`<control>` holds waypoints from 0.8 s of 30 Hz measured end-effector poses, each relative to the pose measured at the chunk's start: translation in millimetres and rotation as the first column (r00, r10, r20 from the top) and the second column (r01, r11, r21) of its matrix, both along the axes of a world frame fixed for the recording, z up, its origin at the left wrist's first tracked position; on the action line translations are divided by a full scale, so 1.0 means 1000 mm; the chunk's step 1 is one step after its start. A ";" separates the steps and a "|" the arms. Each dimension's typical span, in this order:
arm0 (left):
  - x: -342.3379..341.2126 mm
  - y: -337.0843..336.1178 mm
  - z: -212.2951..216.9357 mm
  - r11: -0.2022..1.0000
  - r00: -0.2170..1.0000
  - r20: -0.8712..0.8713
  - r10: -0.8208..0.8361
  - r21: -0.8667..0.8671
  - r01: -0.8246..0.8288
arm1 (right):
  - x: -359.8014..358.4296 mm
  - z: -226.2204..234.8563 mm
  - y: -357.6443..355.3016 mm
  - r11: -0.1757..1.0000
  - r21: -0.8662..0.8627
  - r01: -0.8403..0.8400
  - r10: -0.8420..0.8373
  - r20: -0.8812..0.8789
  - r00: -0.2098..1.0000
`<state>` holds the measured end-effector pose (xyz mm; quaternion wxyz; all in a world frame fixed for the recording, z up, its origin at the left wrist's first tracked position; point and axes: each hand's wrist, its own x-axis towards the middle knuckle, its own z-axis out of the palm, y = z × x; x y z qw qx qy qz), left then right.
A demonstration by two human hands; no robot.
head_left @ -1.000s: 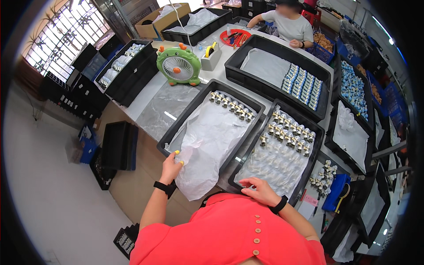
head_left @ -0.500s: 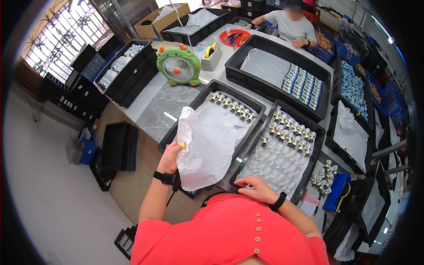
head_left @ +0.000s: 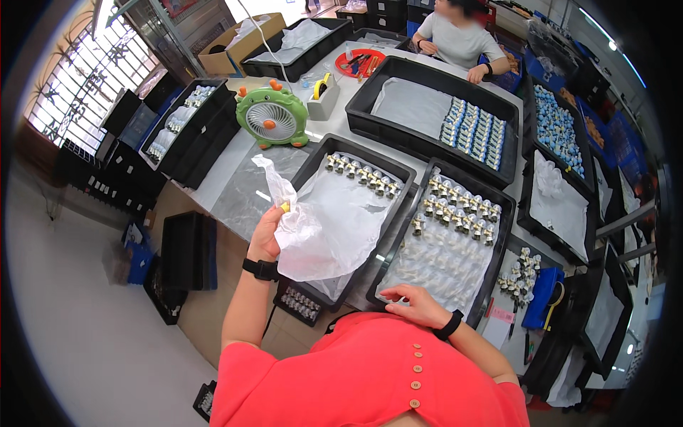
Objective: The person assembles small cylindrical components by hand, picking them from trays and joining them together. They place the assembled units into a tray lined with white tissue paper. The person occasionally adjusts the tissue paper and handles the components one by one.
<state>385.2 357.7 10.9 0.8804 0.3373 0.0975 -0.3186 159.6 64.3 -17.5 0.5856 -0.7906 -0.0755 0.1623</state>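
My left hand (head_left: pixel 265 231), a yellow cover on one fingertip, is closed on a thin white sheet (head_left: pixel 324 245). The crumpled sheet hangs over the near-left part of a black tray (head_left: pixel 404 167), hiding that corner. Along the tray's far end stand small white, gold and dark figurines (head_left: pixel 363 173) on a white lining. In the black tray on the right (head_left: pixel 500 249), several more figurines (head_left: pixel 461 206) stand in rows, and a translucent sheet (head_left: pixel 434 263) covers bumpy shapes nearer me. My right hand (head_left: pixel 418 306) rests at this tray's near edge, empty, fingers loosely bent and apart.
A green animal-shaped fan (head_left: pixel 272 117) and tape dispenser (head_left: pixel 324 97) stand behind the left tray. Farther back, a large black tray (head_left: pixel 356 121) holds blue-and-white figurines. Loose figurines (head_left: pixel 523 274) and a blue pouch (head_left: pixel 544 295) lie to the right. A person (head_left: pixel 459 43) sits across the table.
My left hand has lifted the sheet up and left, bunching it and uncovering more of the left tray's near side. My right hand stays put. The person opposite has raised one hand.
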 end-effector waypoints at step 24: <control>0.104 -0.137 0.051 0.953 0.928 0.325 -0.183 0.291 0.086 | 0.139 0.081 0.002 0.994 -0.007 0.110 -0.104 0.255 0.961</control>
